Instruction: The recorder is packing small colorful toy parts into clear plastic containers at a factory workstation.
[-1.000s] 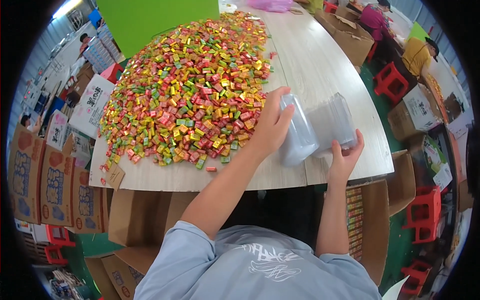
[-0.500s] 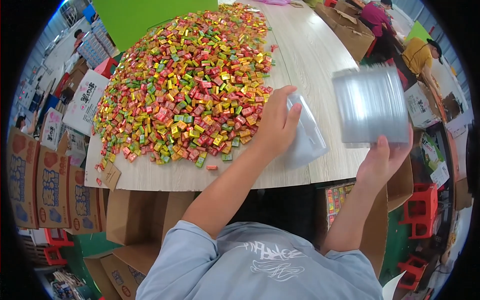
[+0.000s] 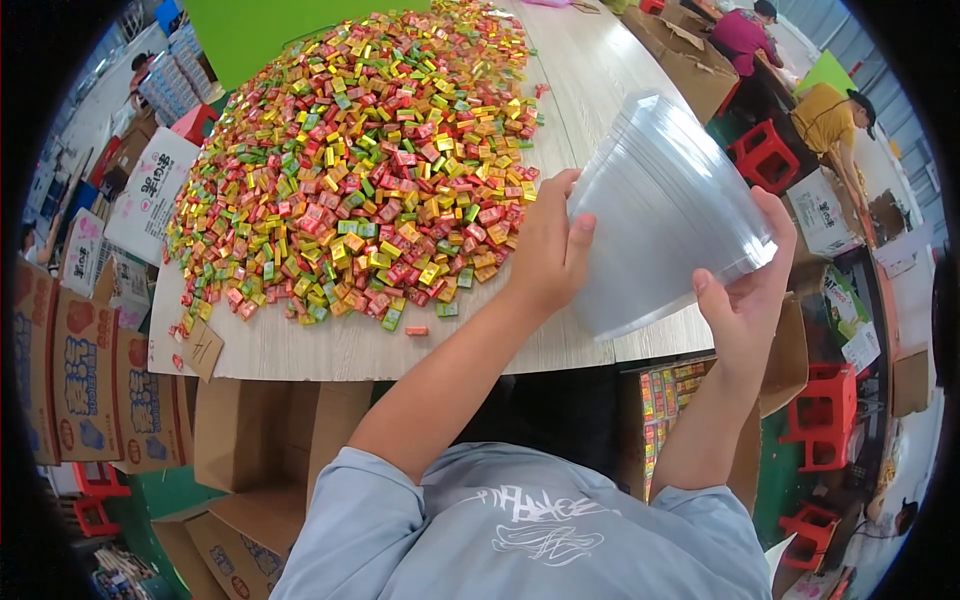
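Note:
Both my hands hold a thick stack of clear plastic trays (image 3: 665, 215), nested together and tilted above the right part of the table. My left hand (image 3: 552, 245) grips the stack's left end, its thumb on the near side. At the lower right corner my right hand (image 3: 748, 285) is closed round the other end, thumb in front and fingers behind. Left of the stack lies a large heap of small wrapped sweets (image 3: 370, 180) in red, yellow, orange and green. One orange sweet (image 3: 416, 331) sits apart near the table's front edge.
The pale wood-grain table (image 3: 590, 60) has a green panel (image 3: 300, 35) behind the heap. Below its edge stand open cardboard boxes (image 3: 250, 430); one at the right holds rows of packed sweets (image 3: 660, 400). Red stools (image 3: 822, 420) and people (image 3: 830, 115) are at the right.
The blurred stack in my right hand has moved left and joined the tray in my left hand. Both hands now hold one stack, with the right hand higher.

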The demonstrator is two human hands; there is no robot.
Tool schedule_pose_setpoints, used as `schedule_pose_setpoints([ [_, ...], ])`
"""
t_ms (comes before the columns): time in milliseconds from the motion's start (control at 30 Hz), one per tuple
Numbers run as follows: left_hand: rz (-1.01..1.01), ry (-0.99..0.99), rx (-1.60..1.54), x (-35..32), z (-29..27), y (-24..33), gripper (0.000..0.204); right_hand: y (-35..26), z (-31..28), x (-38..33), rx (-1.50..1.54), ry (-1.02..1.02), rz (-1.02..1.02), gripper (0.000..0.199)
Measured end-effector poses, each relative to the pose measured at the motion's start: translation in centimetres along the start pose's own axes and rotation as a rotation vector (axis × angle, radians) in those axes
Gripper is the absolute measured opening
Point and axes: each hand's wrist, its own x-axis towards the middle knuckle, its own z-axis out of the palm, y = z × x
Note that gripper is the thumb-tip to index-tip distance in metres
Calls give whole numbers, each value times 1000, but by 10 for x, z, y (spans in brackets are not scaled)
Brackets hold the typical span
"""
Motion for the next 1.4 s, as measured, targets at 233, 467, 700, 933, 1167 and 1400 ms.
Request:
schedule_pose_setpoints([
  [233, 43, 18, -58, 1, 2, 3, 50, 3, -1, -2, -65, -56, -55, 85],
  [467, 7, -19, -110, 2, 1, 1, 50, 8, 8, -13, -13, -10, 10, 85],
  [700, 4, -34, -98, -4, -1, 0, 49, -3, -14, -3, -209, -130, -172, 79],
  [933, -8, -28, -111, -2, 2, 3, 50, -44, -31, 35, -443, -130, -305, 71],
  [1167, -15, 3, -85, 0, 0, -3, 52, -74, 8, 117, -794, -723, -400, 55],
  [1400, 52, 40, 21, -1, -3, 6, 48, -66, 22, 121, -920, -955, -289, 62],
])
